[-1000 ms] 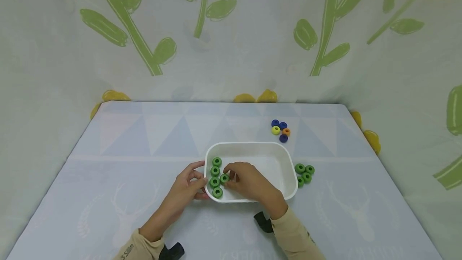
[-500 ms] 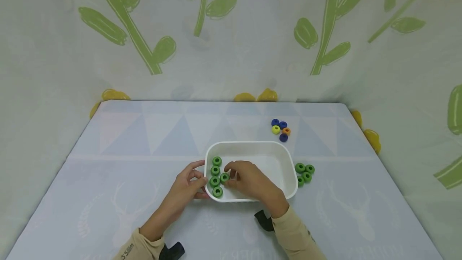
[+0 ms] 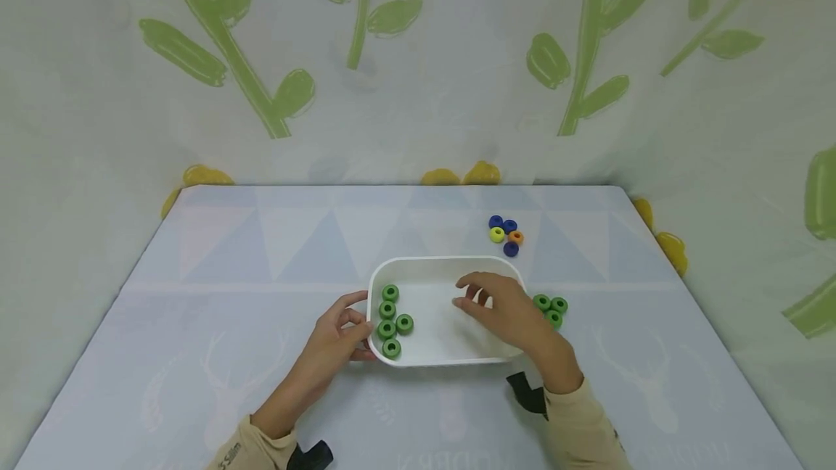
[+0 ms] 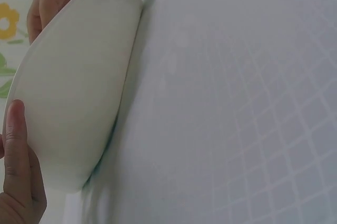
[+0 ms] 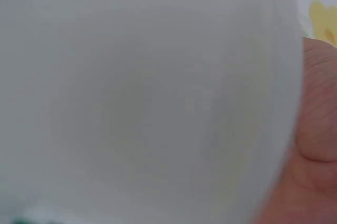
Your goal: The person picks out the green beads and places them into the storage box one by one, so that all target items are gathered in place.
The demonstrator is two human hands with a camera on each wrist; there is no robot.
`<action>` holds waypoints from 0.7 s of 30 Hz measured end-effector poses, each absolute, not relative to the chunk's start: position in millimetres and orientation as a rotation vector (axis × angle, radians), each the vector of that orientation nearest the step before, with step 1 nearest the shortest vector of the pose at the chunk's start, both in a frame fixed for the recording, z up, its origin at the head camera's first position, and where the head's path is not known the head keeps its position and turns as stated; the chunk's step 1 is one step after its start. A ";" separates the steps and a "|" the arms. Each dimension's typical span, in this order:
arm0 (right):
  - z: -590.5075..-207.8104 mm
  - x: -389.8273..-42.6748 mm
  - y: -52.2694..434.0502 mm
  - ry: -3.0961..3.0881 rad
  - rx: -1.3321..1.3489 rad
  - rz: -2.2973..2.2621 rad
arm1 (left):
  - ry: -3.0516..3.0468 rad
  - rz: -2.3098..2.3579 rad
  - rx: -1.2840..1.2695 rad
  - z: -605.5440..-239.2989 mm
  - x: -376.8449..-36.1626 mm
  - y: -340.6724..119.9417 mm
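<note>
We seem to be midway through gathering green beads into the white tray [image 3: 437, 343], which lies a little right of the middle of the table [image 3: 228, 267], apart from its far edge. Four green beads [image 3: 387, 314] line the tray's left wall, and a fifth bead [image 3: 404, 328] sits loose just beside them, toward the tray's middle.

Our left hand [image 3: 336, 328] is clamped on the tray's left end, thumb at the rim and fingers along the outer wall. Our right hand [image 3: 506, 310] hangs over the tray's right half, fingers bent, thumb and fingertips apart — we see nothing between them. The right wrist view, mostly pale blur, doesn't show those fingertips.

Just outside the tray's right wall, on the table, lie the remaining green beads [image 3: 541, 306]; we count three, though our right forearm may hide more. Toward the table's far edge, beyond the tray's far right corner, a yellow bead [image 3: 497, 239], an orange bead [image 3: 516, 242] and three blue beads [image 3: 510, 229], one darker, cluster together.

The fifth bead looks placed, we judge, so the next move calls for clearing the right wall, pinching one outer green bead and setting it by the loose one — without knocking the row.
</note>
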State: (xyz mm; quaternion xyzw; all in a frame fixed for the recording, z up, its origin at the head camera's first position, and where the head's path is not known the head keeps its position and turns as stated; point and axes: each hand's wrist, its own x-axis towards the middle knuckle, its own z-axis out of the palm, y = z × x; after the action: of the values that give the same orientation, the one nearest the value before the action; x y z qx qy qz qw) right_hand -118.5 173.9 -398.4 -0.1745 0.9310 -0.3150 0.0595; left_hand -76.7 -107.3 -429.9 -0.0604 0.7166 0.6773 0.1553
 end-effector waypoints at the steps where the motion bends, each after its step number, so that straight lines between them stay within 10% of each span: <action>1: -397.3 -118.4 182.6 2.837 -0.508 -0.968 | 2.055 1.940 -0.175 -430.0 -76.5 -107.5; 21: -420.1 -102.1 299.5 3.092 -0.037 -1.086 | 2.054 1.936 -0.168 -430.4 -76.0 -109.6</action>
State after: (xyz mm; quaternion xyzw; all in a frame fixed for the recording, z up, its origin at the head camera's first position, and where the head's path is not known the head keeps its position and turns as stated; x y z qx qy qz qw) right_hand -102.1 299.5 -420.1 -0.0112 0.9413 -0.3306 -0.0676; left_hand -76.0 -109.6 -430.4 -0.0586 0.7175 0.6763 0.1565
